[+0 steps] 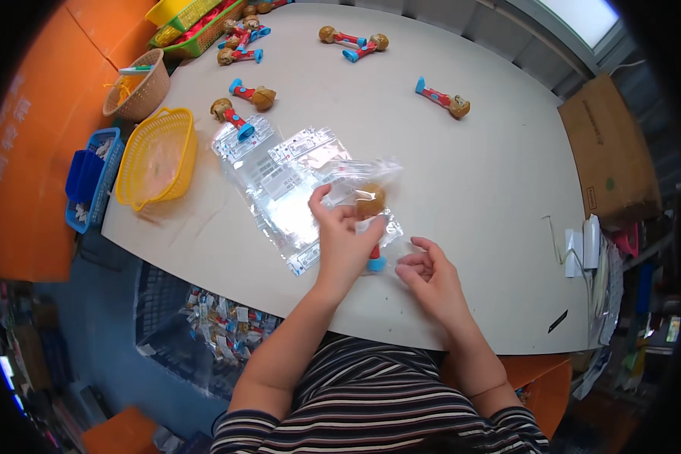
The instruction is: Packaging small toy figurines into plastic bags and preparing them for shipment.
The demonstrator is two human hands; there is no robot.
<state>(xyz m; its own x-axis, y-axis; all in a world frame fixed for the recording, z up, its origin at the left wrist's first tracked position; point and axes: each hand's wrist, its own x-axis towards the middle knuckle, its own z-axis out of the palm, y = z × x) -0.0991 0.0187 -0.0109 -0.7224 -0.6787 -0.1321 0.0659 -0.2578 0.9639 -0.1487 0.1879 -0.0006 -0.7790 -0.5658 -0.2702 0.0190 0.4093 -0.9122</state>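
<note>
The surface (499, 174) is carrying overlapping clear bags (272, 181). The left hand (343, 246) and right hand (435, 281) are flanking a bagged doll (371, 199): the left is clamping it, thumb across; the right is curling beside its blue end (376, 264), pinching or not, I cannot tell.

Left-hand fingers (318, 200) hold a bagged toy (370, 200); right-hand fingers (431, 251) curl beside it.

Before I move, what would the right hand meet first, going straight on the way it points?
Most likely the clear bag at the left hand, with the figure's brown head showing through; the right hand looks close, but depth and contact are unclear.
</note>
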